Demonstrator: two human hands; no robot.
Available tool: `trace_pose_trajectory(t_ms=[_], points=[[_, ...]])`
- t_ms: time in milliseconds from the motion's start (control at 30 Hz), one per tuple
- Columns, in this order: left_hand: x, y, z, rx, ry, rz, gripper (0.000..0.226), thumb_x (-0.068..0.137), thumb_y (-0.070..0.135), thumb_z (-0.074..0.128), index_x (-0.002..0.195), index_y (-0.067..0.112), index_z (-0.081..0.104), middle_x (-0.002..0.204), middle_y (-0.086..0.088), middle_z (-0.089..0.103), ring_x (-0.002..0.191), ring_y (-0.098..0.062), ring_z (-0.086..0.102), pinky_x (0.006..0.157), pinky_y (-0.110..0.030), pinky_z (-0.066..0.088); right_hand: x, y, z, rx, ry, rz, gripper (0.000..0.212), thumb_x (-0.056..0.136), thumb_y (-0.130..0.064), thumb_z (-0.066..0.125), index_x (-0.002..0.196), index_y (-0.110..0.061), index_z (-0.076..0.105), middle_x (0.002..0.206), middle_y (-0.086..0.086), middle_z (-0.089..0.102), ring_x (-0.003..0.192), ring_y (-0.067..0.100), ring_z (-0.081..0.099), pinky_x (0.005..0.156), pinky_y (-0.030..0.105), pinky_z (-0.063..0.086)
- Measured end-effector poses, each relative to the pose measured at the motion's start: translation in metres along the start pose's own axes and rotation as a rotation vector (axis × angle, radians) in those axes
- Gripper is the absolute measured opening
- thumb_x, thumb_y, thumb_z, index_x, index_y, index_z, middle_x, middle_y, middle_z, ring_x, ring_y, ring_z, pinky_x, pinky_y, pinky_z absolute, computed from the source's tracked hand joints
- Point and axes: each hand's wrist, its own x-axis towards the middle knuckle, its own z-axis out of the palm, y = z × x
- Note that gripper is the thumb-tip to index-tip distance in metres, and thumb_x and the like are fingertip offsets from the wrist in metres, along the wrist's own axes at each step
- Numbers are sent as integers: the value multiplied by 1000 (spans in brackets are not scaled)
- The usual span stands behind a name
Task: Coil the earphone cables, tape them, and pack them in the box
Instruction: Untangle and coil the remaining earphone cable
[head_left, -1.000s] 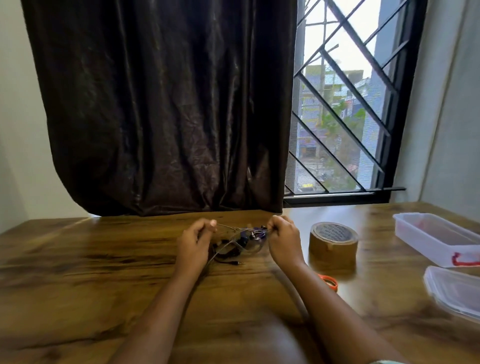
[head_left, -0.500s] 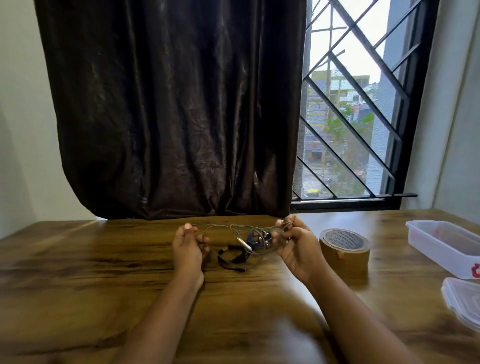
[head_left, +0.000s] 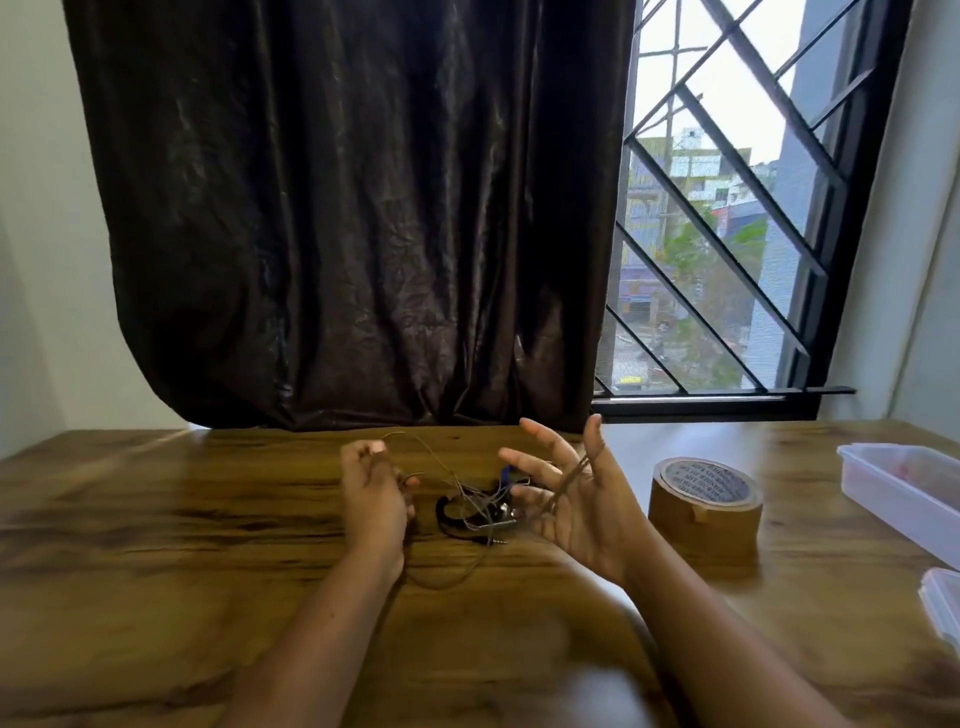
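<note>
A tangle of thin earphone cables (head_left: 475, 506), grey, black and with a blue part, lies on the wooden table (head_left: 156, 545) between my hands. My left hand (head_left: 371, 499) is curled and pinches a grey cable that arcs up and over toward the tangle. My right hand (head_left: 569, 499) is spread palm-up with fingers straight, and a strand of cable hangs across its palm. A brown tape roll (head_left: 704, 501) stands to the right of my right hand. The clear plastic box (head_left: 904, 488) sits at the far right edge.
A clear lid (head_left: 943, 603) lies at the right edge, nearer than the box. A dark curtain (head_left: 353, 208) hangs behind the table, beside a barred window (head_left: 727, 234).
My right hand has spread its fingers wide, where it earlier gripped the cables. The tangle has dropped onto the table. The camera has tilted up slightly.
</note>
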Motion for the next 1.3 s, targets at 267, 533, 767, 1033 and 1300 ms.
trace_pose_trajectory(t_ms=[267,533,767,1033,1300], points=[[-2,-13,-2,790,-99,290,64,87,39,61,139,23,28,115,-1,56,99,-20,58,76,-38,51,7,5,4,-19,-30,-91,102,49,-84,64,124,-16,58,84,9,67,74,17,63,70,33,52],[-11,-7,8,401,-467,156,26,90,27,54,77,41,71,91,18,66,103,-17,58,88,-38,48,11,-2,17,142,16,-271,74,50,-81,67,67,-10,56,40,-8,27,33,2,21,36,14,31],[-5,11,-7,71,-1004,-141,46,67,12,52,111,13,62,100,-10,66,85,-23,59,77,-37,47,10,2,24,-69,258,-390,58,78,-62,43,80,-6,59,45,-4,31,41,8,30,43,16,34],[-9,8,-3,337,-762,-8,7,84,20,65,89,15,67,90,-10,62,79,-18,58,70,-26,48,12,7,14,-335,214,-392,36,88,-36,52,95,-5,69,60,5,56,64,19,59,62,26,49],[-1,13,-2,-68,-449,-21,17,95,10,48,95,16,64,72,1,65,68,-9,61,59,-22,50,2,-6,-16,-1347,65,-81,40,79,-15,72,113,-34,63,99,-12,65,95,1,58,80,12,42]])
